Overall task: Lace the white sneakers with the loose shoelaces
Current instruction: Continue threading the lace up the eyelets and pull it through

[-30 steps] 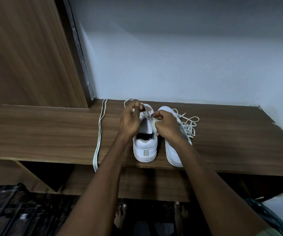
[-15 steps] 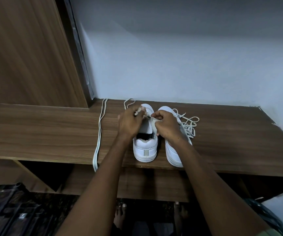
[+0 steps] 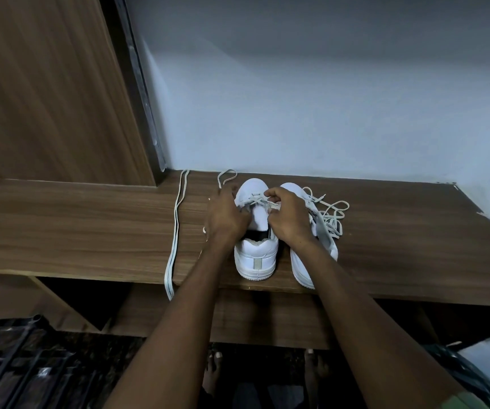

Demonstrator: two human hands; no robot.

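Two white sneakers stand side by side on a wooden shelf (image 3: 90,225), heels toward me. Both hands work over the left sneaker (image 3: 256,255). My left hand (image 3: 227,219) curls against that shoe's left side near the eyelets; what its fingers hold is hidden. My right hand (image 3: 286,215) pinches a white lace (image 3: 257,199) that crosses the shoe's front eyelets. The right sneaker (image 3: 305,267) is partly covered by my right wrist, with a tangle of loose lace (image 3: 330,214) beside it. A second loose lace (image 3: 175,228) lies straight on the shelf at the left, its end hanging over the front edge.
A wooden cabinet panel (image 3: 46,93) rises at the left and a pale wall (image 3: 326,98) stands behind the shelf. Below the shelf edge I see bare feet (image 3: 214,376) on a dark floor and a black metal rack (image 3: 7,364) at the lower left.
My left hand has dropped from the shoe's toe area to its left side. The lace now lies across the front eyelets, and my right hand has shifted slightly toward the toe.
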